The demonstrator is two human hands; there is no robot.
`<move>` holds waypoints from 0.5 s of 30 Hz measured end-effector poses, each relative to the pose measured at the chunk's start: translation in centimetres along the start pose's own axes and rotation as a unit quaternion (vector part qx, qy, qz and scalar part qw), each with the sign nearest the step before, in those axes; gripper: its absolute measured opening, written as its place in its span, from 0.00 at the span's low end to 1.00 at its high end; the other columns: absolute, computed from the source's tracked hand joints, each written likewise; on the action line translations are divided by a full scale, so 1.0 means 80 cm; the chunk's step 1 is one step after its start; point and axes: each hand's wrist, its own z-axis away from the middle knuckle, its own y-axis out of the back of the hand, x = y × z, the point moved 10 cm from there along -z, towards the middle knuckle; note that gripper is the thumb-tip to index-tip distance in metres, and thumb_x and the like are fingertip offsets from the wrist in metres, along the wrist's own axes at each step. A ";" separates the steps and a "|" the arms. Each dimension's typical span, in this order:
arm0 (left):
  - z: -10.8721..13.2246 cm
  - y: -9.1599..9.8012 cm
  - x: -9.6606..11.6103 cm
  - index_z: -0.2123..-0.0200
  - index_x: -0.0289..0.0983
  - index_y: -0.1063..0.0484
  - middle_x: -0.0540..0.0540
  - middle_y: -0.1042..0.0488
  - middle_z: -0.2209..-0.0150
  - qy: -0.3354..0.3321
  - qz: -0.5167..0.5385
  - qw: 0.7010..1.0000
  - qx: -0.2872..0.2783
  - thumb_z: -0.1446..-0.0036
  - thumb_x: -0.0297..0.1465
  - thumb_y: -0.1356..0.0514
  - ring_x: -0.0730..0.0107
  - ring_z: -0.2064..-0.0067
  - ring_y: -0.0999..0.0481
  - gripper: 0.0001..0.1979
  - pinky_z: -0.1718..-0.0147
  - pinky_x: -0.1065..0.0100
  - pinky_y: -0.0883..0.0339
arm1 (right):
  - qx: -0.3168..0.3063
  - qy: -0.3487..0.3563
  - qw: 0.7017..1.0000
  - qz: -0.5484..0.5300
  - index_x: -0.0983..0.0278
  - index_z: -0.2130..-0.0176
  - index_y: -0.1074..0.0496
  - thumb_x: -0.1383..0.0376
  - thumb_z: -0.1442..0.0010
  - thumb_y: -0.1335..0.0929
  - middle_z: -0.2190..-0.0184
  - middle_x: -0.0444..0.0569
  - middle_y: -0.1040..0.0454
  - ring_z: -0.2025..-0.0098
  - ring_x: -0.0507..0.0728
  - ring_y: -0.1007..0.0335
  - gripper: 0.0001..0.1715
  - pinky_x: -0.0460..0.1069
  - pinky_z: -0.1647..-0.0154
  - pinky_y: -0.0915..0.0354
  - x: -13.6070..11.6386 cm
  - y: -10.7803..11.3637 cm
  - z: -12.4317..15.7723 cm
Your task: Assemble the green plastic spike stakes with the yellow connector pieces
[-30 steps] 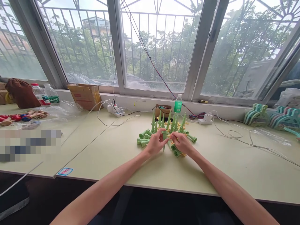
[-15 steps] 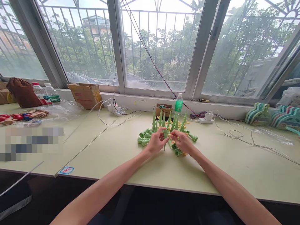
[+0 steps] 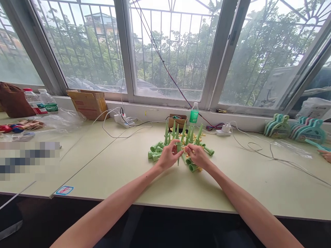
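Note:
My left hand (image 3: pixel 167 156) is closed around a green plastic spike (image 3: pixel 178 155) that points down toward the pale table (image 3: pixel 124 165). My right hand (image 3: pixel 198 155) pinches a small yellow part (image 3: pixel 185 148) against the spike's upper end. Both hands sit in front of a cluster of green spikes: several stand upright (image 3: pixel 182 132) and several lie flat (image 3: pixel 154 153) to the left. Small yellow pieces (image 3: pixel 199 168) lie scattered among the pile.
A green bottle (image 3: pixel 193 113) and small brown box (image 3: pixel 177 121) stand behind the pile. A power strip (image 3: pixel 124 120), a white adapter (image 3: pixel 224 130) and cables (image 3: pixel 258 146) cross the table. A cardboard box (image 3: pixel 87 102) is at left, teal packaged items (image 3: pixel 278 125) at right. Another person's hand (image 3: pixel 326 155) shows at far right.
The hands stay together on the spike and the yellow part; only the camera has shifted slightly, so that everything sits a little further left in view.

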 end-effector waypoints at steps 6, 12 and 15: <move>-0.006 0.009 -0.023 0.55 0.39 0.39 0.53 0.29 0.76 0.078 0.138 0.987 0.032 0.44 0.44 0.40 0.75 0.83 0.32 0.20 0.84 0.73 0.38 | 0.051 -0.007 0.999 0.008 0.63 0.71 0.35 0.56 0.34 0.41 0.76 0.45 0.30 0.74 0.53 0.36 0.18 0.47 0.69 0.41 -0.004 0.019 -0.001; -0.010 0.008 -0.036 0.64 0.39 0.44 0.51 0.27 0.77 0.130 0.270 0.952 0.058 0.49 0.46 0.36 0.72 0.81 0.29 0.23 0.84 0.71 0.35 | 0.033 0.026 0.999 -0.013 0.62 0.59 0.32 0.58 0.41 0.33 0.73 0.45 0.28 0.71 0.54 0.33 0.12 0.49 0.66 0.36 -0.019 0.017 0.002; -0.009 0.006 -0.035 0.65 0.39 0.45 0.50 0.26 0.76 0.143 0.291 0.944 0.057 0.50 0.47 0.36 0.72 0.82 0.29 0.24 0.85 0.70 0.35 | 0.046 0.033 0.998 -0.014 0.62 0.59 0.32 0.56 0.41 0.32 0.70 0.46 0.27 0.68 0.55 0.31 0.14 0.49 0.65 0.35 -0.021 0.017 0.003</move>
